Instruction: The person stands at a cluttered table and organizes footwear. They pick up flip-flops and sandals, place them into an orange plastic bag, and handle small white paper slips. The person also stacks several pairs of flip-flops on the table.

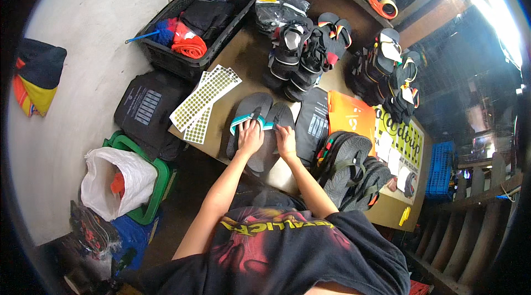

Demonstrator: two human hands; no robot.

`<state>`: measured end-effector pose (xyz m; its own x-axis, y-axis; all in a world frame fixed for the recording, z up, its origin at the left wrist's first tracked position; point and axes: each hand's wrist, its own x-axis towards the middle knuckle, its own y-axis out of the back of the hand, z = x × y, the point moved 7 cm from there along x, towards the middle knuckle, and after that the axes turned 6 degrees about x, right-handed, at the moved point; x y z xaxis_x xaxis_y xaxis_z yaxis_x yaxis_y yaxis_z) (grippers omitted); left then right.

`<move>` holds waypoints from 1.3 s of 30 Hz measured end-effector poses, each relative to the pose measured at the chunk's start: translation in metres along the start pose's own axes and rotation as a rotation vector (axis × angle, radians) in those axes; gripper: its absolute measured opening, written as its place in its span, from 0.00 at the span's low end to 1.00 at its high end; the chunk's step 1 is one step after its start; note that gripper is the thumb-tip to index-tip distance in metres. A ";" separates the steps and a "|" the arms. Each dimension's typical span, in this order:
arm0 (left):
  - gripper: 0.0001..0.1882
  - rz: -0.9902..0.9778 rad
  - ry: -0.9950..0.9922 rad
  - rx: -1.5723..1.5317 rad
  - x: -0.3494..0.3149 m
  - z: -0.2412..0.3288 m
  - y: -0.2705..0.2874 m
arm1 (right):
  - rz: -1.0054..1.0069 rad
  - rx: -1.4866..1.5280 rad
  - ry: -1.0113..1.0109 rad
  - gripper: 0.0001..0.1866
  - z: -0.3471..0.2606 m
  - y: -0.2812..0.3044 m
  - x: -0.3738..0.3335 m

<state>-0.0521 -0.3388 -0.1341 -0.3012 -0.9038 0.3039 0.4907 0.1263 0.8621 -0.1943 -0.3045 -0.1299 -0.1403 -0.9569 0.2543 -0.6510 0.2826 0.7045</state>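
Note:
A pair of dark flip-flops lies side by side on the table in front of me, toes pointing away. On the left flip-flop (258,101), with its teal and white strap, my left hand (250,137) has its fingers curled at the strap. My right hand (286,141) grips the outer side of the right flip-flop (281,113) near its strap. Beside my left hand lie sheets of small round gold stickers (207,96). Black printed packaging (313,123) and orange packaging (348,111) are to the right of my right hand.
Stacked flip-flops (344,165) stand near right on the table (387,215). Further bundles of sandals (301,54) stand at the back. A black crate (166,60) holds cloth and orange material. A white sack (116,179) sits in a green bin (157,198) at left.

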 end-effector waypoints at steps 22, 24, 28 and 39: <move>0.25 -0.065 -0.017 0.100 0.004 0.009 0.000 | 0.028 0.057 -0.029 0.13 0.006 0.003 -0.003; 0.25 -0.119 0.005 0.107 0.005 0.008 -0.004 | 0.045 0.028 -0.013 0.14 0.005 0.003 -0.005; 0.20 -0.002 -0.076 0.119 0.007 0.018 0.003 | 0.069 0.010 -0.030 0.15 0.006 0.003 -0.011; 0.17 -0.171 -0.028 0.223 0.014 0.031 -0.008 | 0.185 0.132 -0.029 0.19 0.018 0.005 -0.015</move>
<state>-0.0852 -0.3402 -0.1238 -0.3885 -0.9083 0.1550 0.2401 0.0626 0.9687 -0.2090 -0.2900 -0.1418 -0.2865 -0.8916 0.3506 -0.7038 0.4442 0.5544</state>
